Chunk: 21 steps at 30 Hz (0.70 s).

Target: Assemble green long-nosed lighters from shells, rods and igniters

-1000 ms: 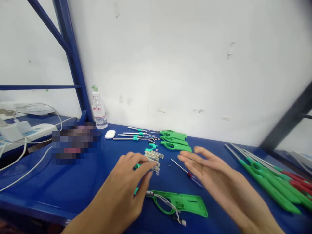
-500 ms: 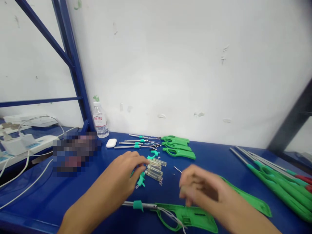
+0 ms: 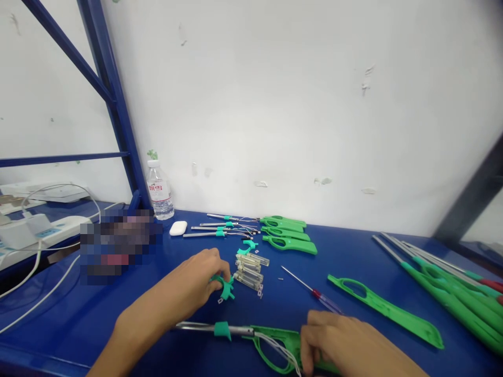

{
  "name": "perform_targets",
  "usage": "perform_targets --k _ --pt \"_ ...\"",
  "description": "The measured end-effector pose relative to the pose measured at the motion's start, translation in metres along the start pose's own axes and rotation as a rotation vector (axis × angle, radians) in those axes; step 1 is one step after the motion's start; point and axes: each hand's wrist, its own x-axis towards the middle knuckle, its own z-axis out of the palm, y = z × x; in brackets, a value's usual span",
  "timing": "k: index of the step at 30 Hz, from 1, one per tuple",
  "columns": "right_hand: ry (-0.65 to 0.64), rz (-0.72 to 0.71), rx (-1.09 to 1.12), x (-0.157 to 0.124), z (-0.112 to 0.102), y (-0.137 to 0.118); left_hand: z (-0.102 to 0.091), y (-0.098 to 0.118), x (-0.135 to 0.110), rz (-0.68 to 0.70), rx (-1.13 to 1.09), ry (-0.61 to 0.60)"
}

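Observation:
My left hand (image 3: 202, 280) is closed, thumb and fingertips pinching a teal plastic trigger piece (image 3: 226, 291). Just right of it lies a cluster of clear fuel tanks (image 3: 248, 272). Another teal trigger (image 3: 247, 247) sits behind them. At the front, a green lighter half-shell (image 3: 291, 343) lies with its hollow side up. A metal tube (image 3: 238, 330) with a teal collar and white wires (image 3: 275, 345) extends from it. My right hand (image 3: 338, 340) has its fingers curled down on the shell's handle end, covering much of it.
A screwdriver (image 3: 314, 292) and a tiny screw (image 3: 280, 278) lie mid-table, left of a loose green half-shell (image 3: 387, 309). Whole lighters (image 3: 444, 293) are piled right. More shells (image 3: 288, 243) and metal tubes (image 3: 208, 234) lie behind. A water bottle (image 3: 160, 193) stands back left.
My right hand has come down toward the front onto the half-shell, uncovering the screwdriver. My left hand has drawn slightly left, from beside the tanks to the teal trigger.

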Motion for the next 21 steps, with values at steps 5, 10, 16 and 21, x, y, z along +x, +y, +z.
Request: perform_targets --k 5,10,16,21 --pt "0.035 -0.056 0.098 -0.007 -0.007 0.002 -0.001 0.004 0.005 -0.013 0.02 -0.001" --pt "0.084 -0.028 0.088 -0.009 -0.012 0.0 -0.014 0.017 -0.002 0.0 0.008 0.051" --pt "0.158 -0.077 0.134 -0.008 0.009 0.008 -0.007 0.045 -0.022 0.211 -0.046 0.155" --pt "0.323 -0.091 0.229 -0.01 0.036 0.014 0.037 0.048 -0.038 0.436 -0.078 0.369"
